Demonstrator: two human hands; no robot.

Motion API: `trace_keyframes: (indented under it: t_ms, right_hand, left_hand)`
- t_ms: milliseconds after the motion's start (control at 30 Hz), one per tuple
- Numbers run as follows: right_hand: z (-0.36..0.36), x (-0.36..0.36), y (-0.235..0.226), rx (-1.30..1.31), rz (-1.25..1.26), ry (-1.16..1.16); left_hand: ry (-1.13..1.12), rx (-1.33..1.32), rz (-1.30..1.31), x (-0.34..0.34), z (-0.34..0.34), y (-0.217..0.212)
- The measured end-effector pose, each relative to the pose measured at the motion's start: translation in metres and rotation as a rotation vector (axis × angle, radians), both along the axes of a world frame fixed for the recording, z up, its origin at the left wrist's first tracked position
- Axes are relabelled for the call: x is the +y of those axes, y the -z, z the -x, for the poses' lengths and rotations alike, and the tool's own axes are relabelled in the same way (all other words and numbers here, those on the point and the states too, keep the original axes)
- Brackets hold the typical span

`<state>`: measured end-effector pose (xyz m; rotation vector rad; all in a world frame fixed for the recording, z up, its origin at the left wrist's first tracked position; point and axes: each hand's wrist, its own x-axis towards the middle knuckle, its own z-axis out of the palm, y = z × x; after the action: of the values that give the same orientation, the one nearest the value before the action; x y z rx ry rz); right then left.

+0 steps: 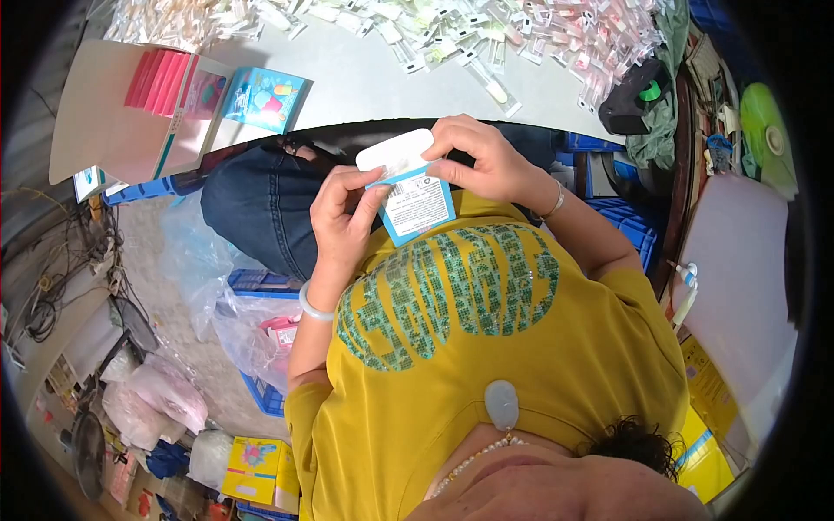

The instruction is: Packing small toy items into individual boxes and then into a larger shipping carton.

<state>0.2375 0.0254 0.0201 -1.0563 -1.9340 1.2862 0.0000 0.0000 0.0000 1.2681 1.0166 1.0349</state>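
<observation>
Both hands hold a small blue-and-white cardboard box [420, 208] in front of my chest, its printed panel facing up. A white rounded flap [395, 151] stands out at the box's far end. My left hand [343, 213] pinches the box's left edge close to the flap, with thumb and fingers closed on it. At the upper right corner, the thumb and fingers of my right hand [478, 161] grip the flap and the edge beside it. Whether anything is inside the box cannot be seen.
On the grey table [347, 78] lie heaps of small clear-packed pieces [486, 39]. A blue printed box [263, 99] and an opened carton [113, 117] with pink packs [161, 82] stand at left. A black-and-green device [638, 95] sits right. Blue crates [621, 221] stand below.
</observation>
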Motion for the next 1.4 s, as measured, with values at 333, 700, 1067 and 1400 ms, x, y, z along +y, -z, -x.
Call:
trace_keyframes:
  t_ms: [333,700,1067,1400]
  right_hand:
    - [0.010,0.001,-0.003,0.144,0.037,0.057]
    - [0.007,-0.002,-0.001,0.096,-0.074,0.002]
    - [0.009,-0.007,0.002,0.111,0.048,0.086]
    - [0.013,-0.012,0.005,0.248,-0.039,0.099]
  left_hand:
    - [0.040,0.199,-0.177,0.020,-0.001,-0.020]
    - [0.117,0.388,-0.306,0.016,0.001,-0.019]
    - [-0.149,-0.091,0.061,0.005,-0.018,-0.027]
    - [0.008,0.227,-0.260,0.006,-0.002,-0.013]
